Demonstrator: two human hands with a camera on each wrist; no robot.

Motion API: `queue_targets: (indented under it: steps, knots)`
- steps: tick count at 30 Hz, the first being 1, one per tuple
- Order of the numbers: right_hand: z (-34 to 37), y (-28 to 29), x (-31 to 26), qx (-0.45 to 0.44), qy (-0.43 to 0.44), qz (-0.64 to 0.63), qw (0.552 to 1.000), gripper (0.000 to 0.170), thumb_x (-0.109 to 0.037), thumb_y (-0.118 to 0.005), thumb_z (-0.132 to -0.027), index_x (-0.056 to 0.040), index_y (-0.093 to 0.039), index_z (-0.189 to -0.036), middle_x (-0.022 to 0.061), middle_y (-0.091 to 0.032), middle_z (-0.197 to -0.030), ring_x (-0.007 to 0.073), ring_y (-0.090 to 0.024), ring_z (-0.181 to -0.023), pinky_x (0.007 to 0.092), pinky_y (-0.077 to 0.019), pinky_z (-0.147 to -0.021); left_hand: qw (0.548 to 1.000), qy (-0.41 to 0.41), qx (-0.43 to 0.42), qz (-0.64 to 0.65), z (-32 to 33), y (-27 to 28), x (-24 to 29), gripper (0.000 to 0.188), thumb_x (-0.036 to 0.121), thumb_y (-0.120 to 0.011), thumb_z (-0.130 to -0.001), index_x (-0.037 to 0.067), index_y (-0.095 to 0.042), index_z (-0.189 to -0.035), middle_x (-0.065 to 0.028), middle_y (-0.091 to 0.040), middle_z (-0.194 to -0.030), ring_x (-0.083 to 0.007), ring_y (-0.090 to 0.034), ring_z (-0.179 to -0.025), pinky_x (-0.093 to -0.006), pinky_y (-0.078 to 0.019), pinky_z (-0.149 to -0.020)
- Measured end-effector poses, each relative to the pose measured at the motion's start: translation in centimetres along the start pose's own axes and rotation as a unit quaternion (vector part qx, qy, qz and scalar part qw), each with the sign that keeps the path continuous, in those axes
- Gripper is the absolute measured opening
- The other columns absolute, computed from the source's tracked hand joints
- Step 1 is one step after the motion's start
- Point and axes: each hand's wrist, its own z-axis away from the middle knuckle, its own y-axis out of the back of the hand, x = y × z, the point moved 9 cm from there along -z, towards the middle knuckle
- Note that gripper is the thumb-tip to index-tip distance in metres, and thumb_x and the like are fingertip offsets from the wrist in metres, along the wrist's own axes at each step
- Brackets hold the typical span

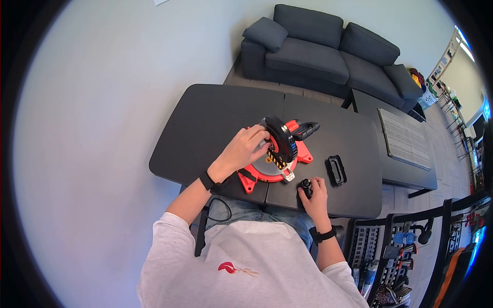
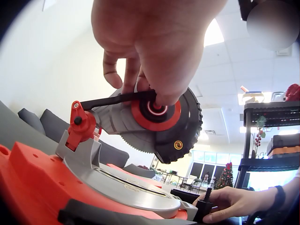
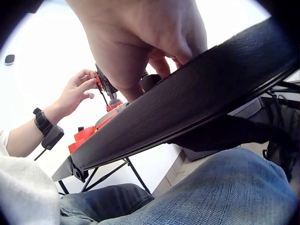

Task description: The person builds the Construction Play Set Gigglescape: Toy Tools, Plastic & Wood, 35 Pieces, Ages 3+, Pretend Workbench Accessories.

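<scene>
A red, grey and black miter saw [image 1: 280,154] stands on the black folding table. My left hand [image 1: 246,149] is at the side of its saw head, thumb and fingers gripping the end of a black link arm [image 2: 117,99] at the round hub [image 2: 158,110] beside the toothed blade. My right hand [image 1: 316,197] holds a black knob [image 1: 305,186] upright on the table, near the front edge. A threaded stud [image 2: 207,194] sticks up from that knob in the left wrist view. In the right wrist view the table edge hides the right fingertips.
A black oblong frame-like part [image 1: 337,170] lies on the table [image 1: 205,118], right of the saw. Behind are a dark grey sofa [image 1: 313,56] and a low table [image 1: 370,110] with a grey mat. A black shelf rack [image 1: 362,244] stands close on the right.
</scene>
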Motion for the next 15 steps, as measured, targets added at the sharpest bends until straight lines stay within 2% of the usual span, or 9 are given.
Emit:
queue_targets:
  steps: [15]
  knots:
    - [0.06,-0.12,0.21,-0.001,-0.004,-0.007,1.000,0.040,-0.015,-0.083,-0.088,0.0052,-0.068,-0.120,0.0244,-0.061,-0.124,0.0447,-0.063,-0.115,0.0493,-0.0524,-0.099,1.000,-0.002,-0.007,0.001,-0.12,-0.14,-0.15,0.029,0.007,-0.078,-0.088,0.006,-0.065,-0.114,-0.0087,-0.066,-0.116,-0.0278,-0.067,-0.093,-0.0382,-0.0514,-0.083]
